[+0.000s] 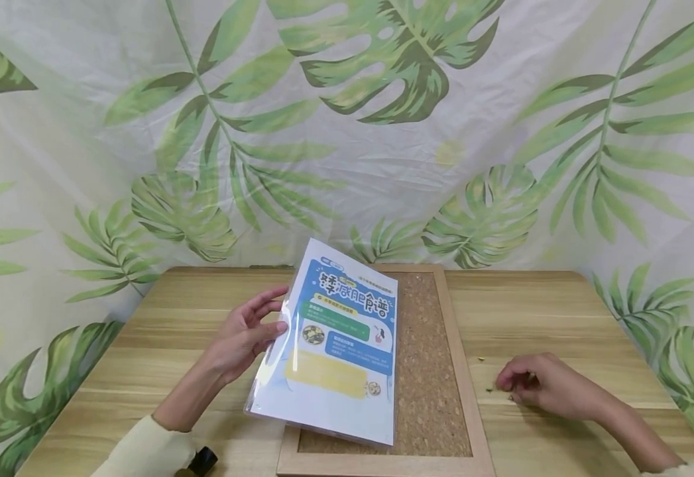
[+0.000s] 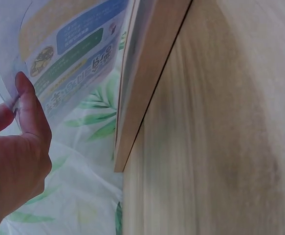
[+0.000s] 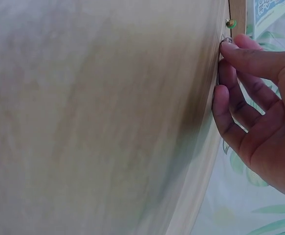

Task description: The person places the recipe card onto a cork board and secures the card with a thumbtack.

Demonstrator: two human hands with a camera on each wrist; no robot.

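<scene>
A laminated sheet (image 1: 341,344), printed in blue, green and yellow with Chinese text, is tilted up over the cork board (image 1: 430,364). My left hand (image 1: 245,338) pinches its left edge between thumb and fingers; the left wrist view shows the thumb and a finger on the clear plastic margin (image 2: 8,73). To the right of the board, my right hand (image 1: 552,387) is down at the tabletop with its fingers bent. Its thumb and index finger pinch a small shiny thumbtack (image 3: 226,40), partly hidden by the fingertips. Another brass-coloured thumbtack (image 3: 231,23) lies close by.
The board's wooden frame (image 1: 462,384) lies on the wood-grain table (image 1: 203,298). One more small tack (image 1: 481,359) lies between the frame and my right hand. A dark cylindrical object (image 1: 205,459) shows by the left sleeve. Leaf-print cloth (image 1: 382,165) hangs behind the table.
</scene>
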